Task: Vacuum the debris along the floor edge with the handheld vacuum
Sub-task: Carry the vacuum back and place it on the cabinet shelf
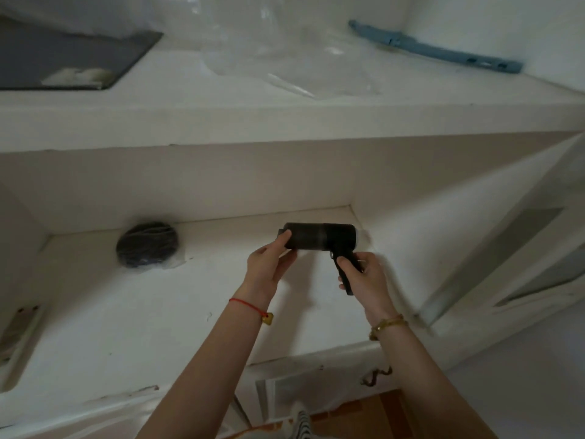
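Observation:
A dark handheld vacuum with a barrel-shaped body and a pistol handle is held above the white lower shelf. My right hand is closed around its handle at the right end. My left hand grips the left end of the barrel, thumb on top near the nozzle. The barrel lies level, pointing left. No debris shows clearly on the shelf surface.
A dark round object wrapped in clear plastic lies on the shelf to the left. Above, an upper ledge carries clear plastic sheeting, a dark panel and a blue bar. An open white door stands at right. Wooden floor shows below.

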A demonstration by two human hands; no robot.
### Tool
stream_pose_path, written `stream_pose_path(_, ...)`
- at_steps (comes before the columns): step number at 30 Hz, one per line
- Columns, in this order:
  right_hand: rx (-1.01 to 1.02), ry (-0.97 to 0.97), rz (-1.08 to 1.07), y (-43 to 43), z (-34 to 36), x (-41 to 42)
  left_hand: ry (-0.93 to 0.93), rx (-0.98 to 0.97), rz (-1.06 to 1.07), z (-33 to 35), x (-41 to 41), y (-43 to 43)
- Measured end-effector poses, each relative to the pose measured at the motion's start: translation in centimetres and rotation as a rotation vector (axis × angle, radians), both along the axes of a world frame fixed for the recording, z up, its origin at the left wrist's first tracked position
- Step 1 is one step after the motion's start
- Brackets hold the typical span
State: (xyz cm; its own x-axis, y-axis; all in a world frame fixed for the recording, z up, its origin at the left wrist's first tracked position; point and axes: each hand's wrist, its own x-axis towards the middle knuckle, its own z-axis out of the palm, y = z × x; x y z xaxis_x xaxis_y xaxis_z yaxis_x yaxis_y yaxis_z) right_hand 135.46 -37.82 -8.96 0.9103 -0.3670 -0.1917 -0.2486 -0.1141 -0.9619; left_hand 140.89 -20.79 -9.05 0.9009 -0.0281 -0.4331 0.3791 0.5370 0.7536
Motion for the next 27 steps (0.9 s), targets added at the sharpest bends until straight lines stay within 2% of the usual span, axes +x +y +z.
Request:
stream_pose_path(9,-0.244,-0.086,-0.037,-3.4,-1.5,8.5,0.081,0.042,-0.001,-0.6,7.0,-2.5)
stream_pose_path(16,-0.485,-0.060,-0.051,-4.3,-2.7,12.2,0.136,-0.103,-0.048,-0.7,8.9,-2.8)
stream_pose_path(27,-0.530,0.038,-0.046,-4.4,-4.7,14.8,0.069,-0.059,-0.131,-1.9,10.4,-3.3)
